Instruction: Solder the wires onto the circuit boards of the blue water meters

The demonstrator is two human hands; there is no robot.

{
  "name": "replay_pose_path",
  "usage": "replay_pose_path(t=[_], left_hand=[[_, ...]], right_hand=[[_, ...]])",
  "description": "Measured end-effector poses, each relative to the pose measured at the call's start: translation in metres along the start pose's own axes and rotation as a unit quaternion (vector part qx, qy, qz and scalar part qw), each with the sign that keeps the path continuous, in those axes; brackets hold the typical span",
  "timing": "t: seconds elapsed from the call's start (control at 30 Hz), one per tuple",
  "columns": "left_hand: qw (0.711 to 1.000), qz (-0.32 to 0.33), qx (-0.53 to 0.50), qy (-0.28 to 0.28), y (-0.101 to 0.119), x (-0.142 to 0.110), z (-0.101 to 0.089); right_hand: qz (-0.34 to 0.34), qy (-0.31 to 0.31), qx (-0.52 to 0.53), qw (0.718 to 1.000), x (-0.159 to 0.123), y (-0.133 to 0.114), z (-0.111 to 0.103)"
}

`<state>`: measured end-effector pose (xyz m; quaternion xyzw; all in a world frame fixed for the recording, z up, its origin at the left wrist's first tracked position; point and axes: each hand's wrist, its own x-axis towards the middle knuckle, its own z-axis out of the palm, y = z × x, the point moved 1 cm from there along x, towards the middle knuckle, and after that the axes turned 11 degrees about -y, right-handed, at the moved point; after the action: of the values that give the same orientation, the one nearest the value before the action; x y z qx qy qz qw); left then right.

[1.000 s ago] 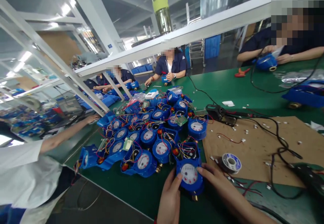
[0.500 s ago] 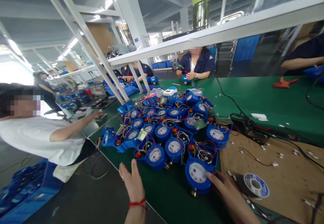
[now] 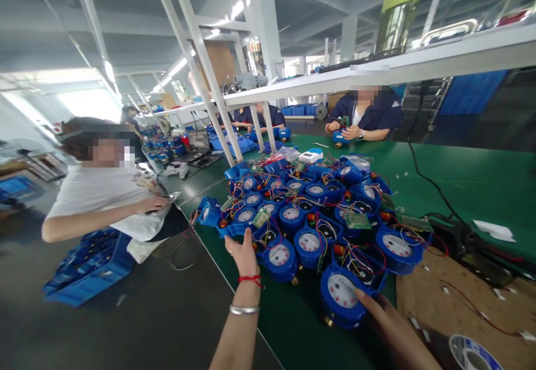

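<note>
Several blue water meters with white round dials, coloured wires and green circuit boards crowd the green table. My right hand point(image 3: 379, 313) is at the nearest water meter point(image 3: 341, 294), one digit lying on the dial's edge and the other fingers hidden behind the housing. A brass fitting point(image 3: 329, 321) sticks out below this meter. My left hand point(image 3: 244, 256), with a red cord and a silver bangle at the wrist, has its fingers spread and nothing in them. It is close to another water meter point(image 3: 280, 258); whether they touch I cannot tell.
Brown cardboard point(image 3: 444, 297) with wire offcuts and a solder spool point(image 3: 472, 353) lies at right. A white shelf point(image 3: 318, 82) crosses above the table point(image 3: 452, 163). At left a person in white point(image 3: 104, 197) sits by a blue crate point(image 3: 90, 272); another person point(image 3: 368, 116) works opposite.
The view has swung left, so the table's contents sit further right. My left hand has moved forward to the meters. My right hand stays at the same meter. The person in white has drawn an arm back.
</note>
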<state>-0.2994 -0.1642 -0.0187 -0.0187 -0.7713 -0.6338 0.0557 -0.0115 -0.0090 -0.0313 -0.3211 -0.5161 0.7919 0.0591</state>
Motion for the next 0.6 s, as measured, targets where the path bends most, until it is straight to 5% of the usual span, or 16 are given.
replay_pose_path(t=[0.6], left_hand=[[0.997,-0.053,0.053,0.021,0.018,0.015,0.012]], right_hand=[[-0.011,0.031,-0.015,0.999,0.024,-0.022,0.041]])
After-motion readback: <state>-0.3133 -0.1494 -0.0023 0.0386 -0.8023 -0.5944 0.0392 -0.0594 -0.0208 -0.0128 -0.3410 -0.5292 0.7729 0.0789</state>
